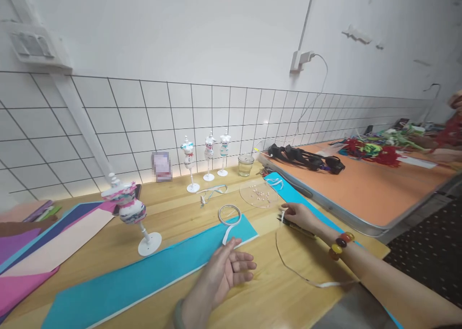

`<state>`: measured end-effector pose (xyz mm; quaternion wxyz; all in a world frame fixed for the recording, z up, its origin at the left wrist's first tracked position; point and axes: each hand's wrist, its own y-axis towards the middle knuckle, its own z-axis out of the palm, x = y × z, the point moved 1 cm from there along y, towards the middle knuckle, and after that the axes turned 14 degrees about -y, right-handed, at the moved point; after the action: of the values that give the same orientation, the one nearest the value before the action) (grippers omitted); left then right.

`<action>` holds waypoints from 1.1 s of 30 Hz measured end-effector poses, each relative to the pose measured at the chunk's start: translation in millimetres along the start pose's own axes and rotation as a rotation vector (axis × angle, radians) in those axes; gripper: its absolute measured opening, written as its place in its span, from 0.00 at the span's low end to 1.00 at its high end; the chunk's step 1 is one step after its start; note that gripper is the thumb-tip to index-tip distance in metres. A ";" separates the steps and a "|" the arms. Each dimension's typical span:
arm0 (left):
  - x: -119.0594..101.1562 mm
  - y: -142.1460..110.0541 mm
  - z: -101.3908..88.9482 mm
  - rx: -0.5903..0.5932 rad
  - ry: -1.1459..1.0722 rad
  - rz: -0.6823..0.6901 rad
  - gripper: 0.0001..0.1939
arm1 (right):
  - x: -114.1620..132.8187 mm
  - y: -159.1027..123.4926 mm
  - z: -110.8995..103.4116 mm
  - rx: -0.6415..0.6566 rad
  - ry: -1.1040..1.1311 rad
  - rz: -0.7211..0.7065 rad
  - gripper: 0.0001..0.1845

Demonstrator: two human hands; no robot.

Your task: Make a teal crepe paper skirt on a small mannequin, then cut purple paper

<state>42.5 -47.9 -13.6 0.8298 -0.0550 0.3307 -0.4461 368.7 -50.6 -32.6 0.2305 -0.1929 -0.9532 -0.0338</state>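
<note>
My left hand point(225, 271) lies palm up on the wooden table point(288, 290), fingers apart and holding nothing. Its thumb is close to the tail of a white ribbon loop point(229, 214) resting on a long turquoise sheet point(144, 276). My right hand point(299, 216), with an amber bead bracelet point(341, 245) on the wrist, rests over a dark tool point(306, 232). Its fingertips are pinched on the end of a thin white ribbon point(288, 267) that trails back across the table towards me.
A small painted mannequin on a white stand point(132, 208) tilts near the turquoise sheet. Three more point(209, 151) stand by the tiled wall beside a glass jar point(246, 165) and a clear bead dish point(258, 193). Coloured sheets point(43, 247) lie left. An orange table point(361, 189) is right, another person's arm point(453, 127) beyond.
</note>
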 end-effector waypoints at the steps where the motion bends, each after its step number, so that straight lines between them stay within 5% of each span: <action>1: 0.3 0.2 -0.5 0.002 0.001 0.005 0.22 | 0.5 -0.5 1.0 -0.018 -0.020 0.004 0.23; 16: 0.1 0.0 1.4 -0.017 0.035 0.023 0.22 | 16.3 -22.3 10.9 -0.243 -0.294 -0.043 0.20; 24: 0.1 -1.9 3.8 -0.024 0.043 0.018 0.21 | 22.4 -24.4 -1.1 -0.321 -0.394 -0.125 0.20; 33: 1.3 -0.7 1.1 0.002 0.054 0.033 0.20 | 49.1 -38.6 10.2 -0.265 -0.409 -0.500 0.30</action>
<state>43.2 -49.6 -13.1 0.8278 -0.0365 0.3533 -0.4343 309.3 -67.4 -18.5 -0.0078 0.0156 -0.9847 -0.1734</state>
